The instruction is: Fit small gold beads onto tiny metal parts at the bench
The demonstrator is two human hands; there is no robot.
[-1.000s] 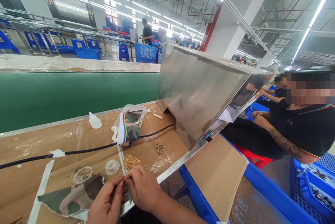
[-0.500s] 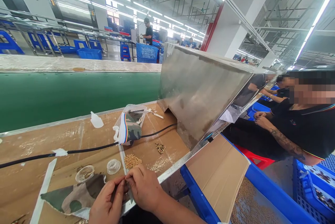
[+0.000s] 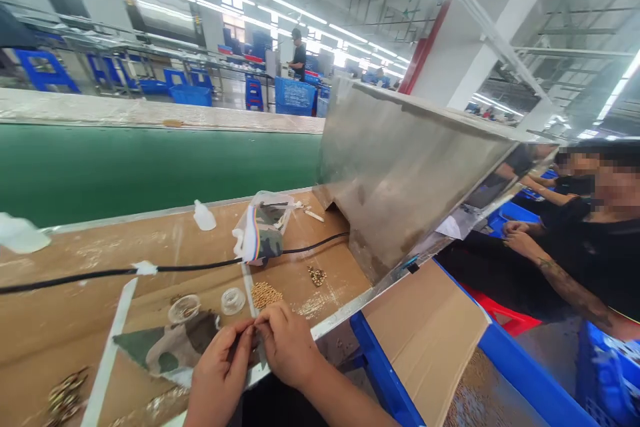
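My left hand (image 3: pixel 223 364) and my right hand (image 3: pixel 286 346) meet fingertip to fingertip over the table's near edge. Both are closed in a pinch, and whatever lies between the fingers is too small to make out. Just beyond them is a pile of small round tan pieces (image 3: pixel 266 294). Left of that pile sit a small clear plastic lid or cup (image 3: pixel 233 301) and a clear round dish (image 3: pixel 184 309) with bits in it. A camouflage cloth (image 3: pixel 173 350) lies beside my left hand. Farther right is a little heap of dark and gold pieces (image 3: pixel 316 275).
A black cable (image 3: pixel 195 267) crosses the brown table, passing a camouflage pouch (image 3: pixel 265 240). A metal hood (image 3: pixel 400 174) rises at the right, with a green belt (image 3: pixel 150 164) behind. Blue bins with cardboard (image 3: pixel 425 327) stand lower right. A co-worker (image 3: pixel 565 247) sits at the right.
The whole view has swung left, so things appear shifted rightward; a metallic heap and a white bottle now show at the left. My hands keep the same fingertip pinch.
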